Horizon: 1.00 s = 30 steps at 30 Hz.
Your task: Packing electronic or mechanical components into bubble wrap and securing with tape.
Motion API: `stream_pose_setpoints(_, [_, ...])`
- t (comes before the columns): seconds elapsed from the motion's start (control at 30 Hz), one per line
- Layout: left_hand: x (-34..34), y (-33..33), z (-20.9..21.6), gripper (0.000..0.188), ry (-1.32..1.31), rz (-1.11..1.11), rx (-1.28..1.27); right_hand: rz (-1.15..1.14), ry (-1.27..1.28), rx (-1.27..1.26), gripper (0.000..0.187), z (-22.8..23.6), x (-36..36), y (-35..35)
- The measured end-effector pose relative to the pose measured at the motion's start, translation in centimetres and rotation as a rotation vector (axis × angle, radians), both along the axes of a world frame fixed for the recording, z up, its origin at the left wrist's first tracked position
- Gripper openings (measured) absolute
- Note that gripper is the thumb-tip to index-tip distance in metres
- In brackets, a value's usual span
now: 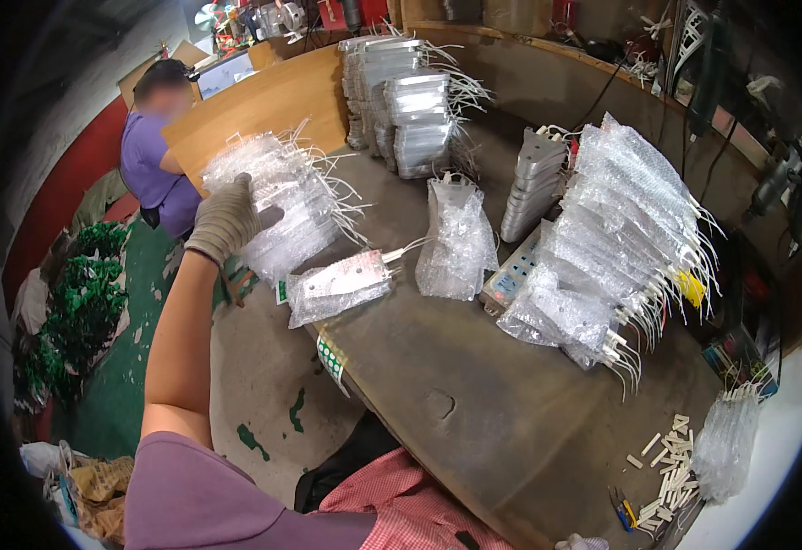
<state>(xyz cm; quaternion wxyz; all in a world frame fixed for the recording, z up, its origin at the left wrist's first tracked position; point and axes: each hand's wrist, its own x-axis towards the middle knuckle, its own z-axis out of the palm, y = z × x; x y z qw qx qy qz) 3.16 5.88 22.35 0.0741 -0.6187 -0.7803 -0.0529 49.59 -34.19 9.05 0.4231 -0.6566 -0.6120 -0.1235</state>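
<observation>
Head view: left hand [229, 218] in grey knit glove lies flat, fingers spread, against leaning row of bubble-wrapped metal plates with white leads [277, 206] at bench's left edge, bracing it upright. One wrapped plate [339, 286] lies flat beside it on grey workbench [474, 403]. Right hand out of view.

Bubble-wrapped metal plates [277, 206], leaning row, table's left edge

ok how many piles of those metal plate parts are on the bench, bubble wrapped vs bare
Bubble-wrapped piles: 2, the left pile under the gloved left hand and the right pile
Bare metal stacks: 2, the back stack and the small stack
Total: 4
</observation>
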Motion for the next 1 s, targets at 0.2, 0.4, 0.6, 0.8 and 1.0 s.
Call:
stream_pose_setpoints(0.2, [-0.5,2.8,-0.7,0.113,0.120,-0.195,-0.080,0.034,0.048,-0.031,0.011,-0.1,0.2,-0.2])
stream_pose_setpoints(0.4, [-0.1,3.5,-1.2,0.128,0.096,-0.081,-0.265,0.055,0.012,-0.012,0.013,-0.1,0.4,-0.1])
stream_pose_setpoints(0.6, [1.1,2.4,-1.3,0.126,0.041,-0.194,-0.156,0.125,0.057,-0.022,0.013,0.2,0.7,-0.6])
stream_pose_setpoints(0.8, [1.2,2.1,-1.7,0.126,0.023,-0.227,-0.094,0.121,0.008,-0.042,0.012,0.0,0.8,-0.8])
stream_pose_setpoints(1.0, [1.0,1.5,-1.7,0.124,-0.010,-0.261,-0.047,0.104,-0.021,-0.011,0.012,-0.4,0.7,-0.9])
